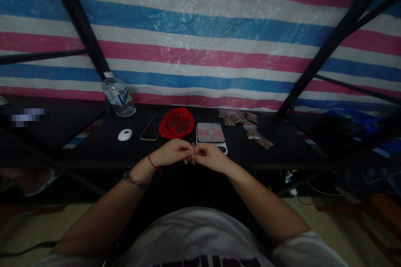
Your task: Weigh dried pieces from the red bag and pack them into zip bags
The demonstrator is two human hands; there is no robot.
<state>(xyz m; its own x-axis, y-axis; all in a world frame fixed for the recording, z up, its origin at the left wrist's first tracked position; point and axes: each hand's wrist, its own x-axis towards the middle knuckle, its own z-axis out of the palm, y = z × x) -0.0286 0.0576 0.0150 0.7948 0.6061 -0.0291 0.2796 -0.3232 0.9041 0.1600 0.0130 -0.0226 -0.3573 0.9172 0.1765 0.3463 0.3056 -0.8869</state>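
My left hand (173, 152) and my right hand (212, 157) meet at the table's front edge, fingertips pinched together. Between them is a small plastic bag (193, 159), seen nearly edge-on; its contents cannot be made out. Just behind my right hand sits a white digital scale (204, 132) with a small clear object (211, 133) on its plate. Beyond my left hand lies an open red plastic bag (177, 123) with dark brownish pieces inside. Several small filled zip bags (251, 132) are spread to the right of the scale.
A phone (152, 128), a white oval object (125, 134) and a clear plastic bottle (118, 95) stand or lie on the left of the black table (106, 148). Dark metal posts (83, 21) rise on both sides before a striped plastic sheet (194, 29).
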